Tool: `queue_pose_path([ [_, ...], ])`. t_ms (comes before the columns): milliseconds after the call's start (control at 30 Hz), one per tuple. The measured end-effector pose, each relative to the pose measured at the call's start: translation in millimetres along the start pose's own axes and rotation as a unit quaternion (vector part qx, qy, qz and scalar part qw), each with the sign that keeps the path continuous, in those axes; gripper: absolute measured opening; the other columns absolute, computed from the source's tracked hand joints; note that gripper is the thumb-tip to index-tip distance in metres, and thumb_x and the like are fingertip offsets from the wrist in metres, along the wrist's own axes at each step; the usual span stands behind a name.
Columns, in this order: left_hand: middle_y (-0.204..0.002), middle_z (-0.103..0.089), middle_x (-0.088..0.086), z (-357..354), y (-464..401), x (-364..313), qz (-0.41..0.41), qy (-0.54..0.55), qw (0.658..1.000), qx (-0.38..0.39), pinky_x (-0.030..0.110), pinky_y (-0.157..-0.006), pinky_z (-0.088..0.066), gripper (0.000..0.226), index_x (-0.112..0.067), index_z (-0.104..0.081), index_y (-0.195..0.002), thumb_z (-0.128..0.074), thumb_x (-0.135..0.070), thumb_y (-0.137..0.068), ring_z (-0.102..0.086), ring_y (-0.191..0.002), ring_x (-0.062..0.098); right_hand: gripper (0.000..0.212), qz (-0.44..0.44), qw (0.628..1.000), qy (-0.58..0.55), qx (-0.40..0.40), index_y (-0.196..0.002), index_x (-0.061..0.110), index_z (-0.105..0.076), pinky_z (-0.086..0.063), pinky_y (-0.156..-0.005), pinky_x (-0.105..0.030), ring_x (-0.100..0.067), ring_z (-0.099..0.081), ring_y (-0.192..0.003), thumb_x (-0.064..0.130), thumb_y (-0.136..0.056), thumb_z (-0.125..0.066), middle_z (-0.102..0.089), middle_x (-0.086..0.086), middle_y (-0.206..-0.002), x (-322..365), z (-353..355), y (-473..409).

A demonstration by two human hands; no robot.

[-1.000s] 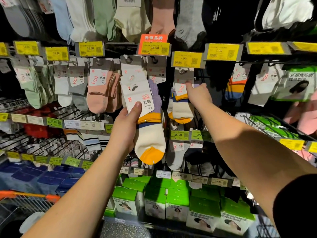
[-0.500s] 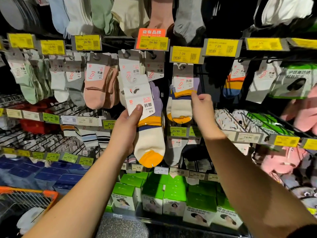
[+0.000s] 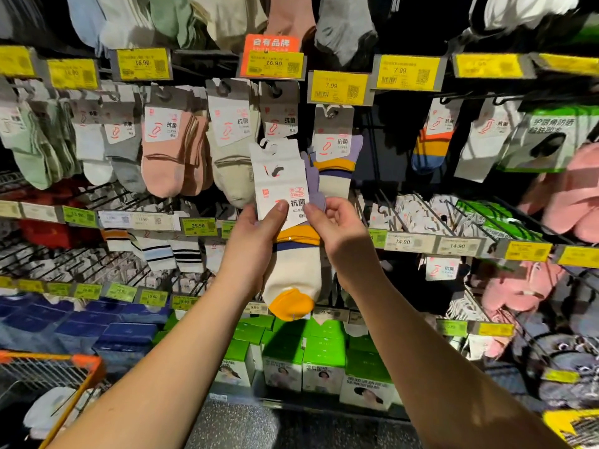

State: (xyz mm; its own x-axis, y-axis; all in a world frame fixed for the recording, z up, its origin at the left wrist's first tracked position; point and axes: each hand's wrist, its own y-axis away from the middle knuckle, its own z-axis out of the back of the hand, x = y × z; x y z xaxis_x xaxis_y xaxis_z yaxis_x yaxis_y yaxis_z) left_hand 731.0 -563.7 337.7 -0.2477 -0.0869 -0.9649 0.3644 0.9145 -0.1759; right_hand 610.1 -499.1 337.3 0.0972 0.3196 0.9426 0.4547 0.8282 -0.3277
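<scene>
I hold a sock pack (image 3: 293, 270) in front of a store's sock rack: cream socks with an orange toe, orange and navy stripes, purple cuffs and a white paper label. My left hand (image 3: 256, 244) grips it from the left, thumb pressed on the label. My right hand (image 3: 337, 231) pinches the label's lower right edge, thumb in front. A matching sock pack (image 3: 335, 157) hangs on its hook just above, under a yellow 7.99 price tag (image 3: 338, 87).
Pink socks (image 3: 171, 157), beige socks (image 3: 230, 147) and green socks (image 3: 30, 147) hang on hooks to the left. Green boxes (image 3: 321, 364) and blue packs (image 3: 107, 328) fill the bottom shelf. An orange-rimmed shopping cart (image 3: 55, 380) stands at lower left. Bare wire pegs (image 3: 81, 260) jut out at mid left.
My right hand left the hanging pack, came down and left, and took hold of the label of the pack in my left hand. The view shifted a little.
</scene>
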Motion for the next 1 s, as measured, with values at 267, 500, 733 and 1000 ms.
queue_pose_path([
  [267, -0.110, -0.076, -0.006, -2.7, 3.7, -1.9, -0.021, -0.011, 1.000, -0.008, 0.025, -0.085, -0.056, 0.026, -0.024, -0.060, -0.121, -0.065, -0.024, -0.096, -0.072, -0.102, 0.010, 0.032, -0.048, 0.995, -0.080, 0.027, -0.125, 0.012, -0.063, -0.047, -0.106, -0.055, -0.028, -0.065, -0.117, 0.023, -0.095, -0.060, -0.072, -0.008, -0.121, -11.2, -2.1, 0.3],
  [500, -0.119, -0.073, 0.002, 1.7, -2.2, 1.4, 0.003, 0.037, 0.999, -0.019, 0.053, -0.103, -0.049, 0.035, -0.024, -0.061, -0.123, -0.061, -0.044, -0.094, -0.069, -0.112, 0.023, 0.025, -0.092, 0.989, -0.117, 0.000, -0.119, 0.019, -0.063, -0.049, -0.103, -0.057, -0.030, -0.067, -0.113, 0.024, -0.095, -0.059, -0.072, -0.010, -0.119, -15.3, 1.8, -3.6],
  [733, -0.109, -0.076, -0.008, 17.6, -7.3, 0.4, -0.035, -0.029, 0.995, -0.084, 0.046, -0.098, -0.053, 0.021, -0.030, -0.065, -0.106, -0.059, -0.045, -0.094, -0.071, -0.103, 0.012, 0.019, -0.065, 0.992, -0.097, -0.042, -0.122, 0.015, -0.057, -0.050, -0.104, -0.051, -0.026, -0.068, -0.114, 0.018, -0.103, -0.054, -0.071, -0.009, -0.121, -3.2, 20.7, -19.3],
  [1000, -0.108, -0.076, -0.008, 18.8, -7.7, -8.7, -0.044, 0.000, 0.995, -0.091, 0.047, -0.095, -0.055, 0.018, -0.030, -0.065, -0.110, -0.060, -0.039, -0.096, -0.072, -0.102, 0.014, 0.004, -0.015, 0.995, 0.000, -0.101, -0.102, 0.023, -0.055, -0.053, -0.097, -0.046, -0.017, -0.068, -0.101, 0.027, -0.102, -0.057, -0.070, 0.000, -0.108, 15.9, 44.5, -74.7],
])
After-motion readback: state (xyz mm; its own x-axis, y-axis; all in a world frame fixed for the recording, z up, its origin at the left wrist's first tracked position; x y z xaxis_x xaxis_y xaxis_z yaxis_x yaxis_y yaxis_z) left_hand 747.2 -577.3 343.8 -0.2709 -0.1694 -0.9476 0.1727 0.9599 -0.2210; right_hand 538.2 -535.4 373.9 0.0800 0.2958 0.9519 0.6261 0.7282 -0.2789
